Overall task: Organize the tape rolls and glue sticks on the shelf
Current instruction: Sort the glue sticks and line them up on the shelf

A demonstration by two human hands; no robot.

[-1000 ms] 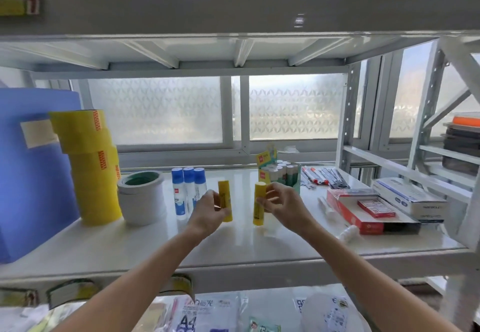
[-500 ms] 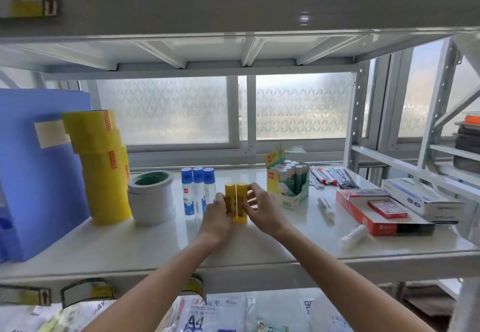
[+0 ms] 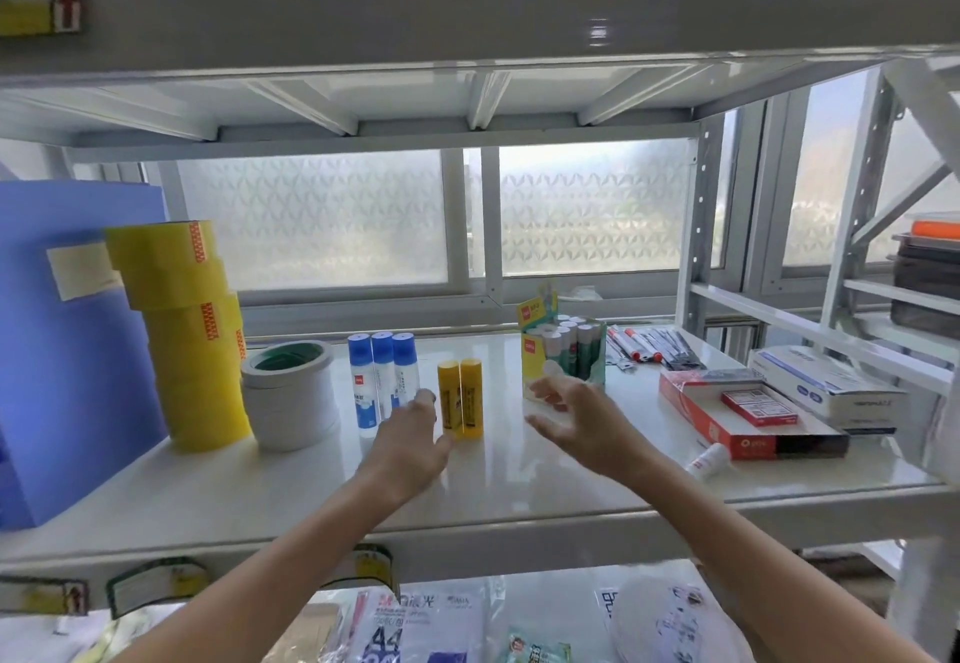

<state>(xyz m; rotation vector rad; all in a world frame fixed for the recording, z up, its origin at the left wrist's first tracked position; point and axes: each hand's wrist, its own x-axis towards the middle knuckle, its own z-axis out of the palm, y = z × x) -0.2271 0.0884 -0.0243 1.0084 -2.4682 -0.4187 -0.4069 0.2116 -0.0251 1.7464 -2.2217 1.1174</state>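
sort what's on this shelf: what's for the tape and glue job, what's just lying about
Job: yellow tapes, white tapes, blue-capped glues, yellow glue sticks, glue box.
Lying about: blue folder, markers, red box, white box.

On the shelf before me, two glue sticks stood right of the glue bottles. Tape rolls sat farther left.

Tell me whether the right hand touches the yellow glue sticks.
Apart. The head view shows bare shelf between the right hand and the yellow glue sticks.
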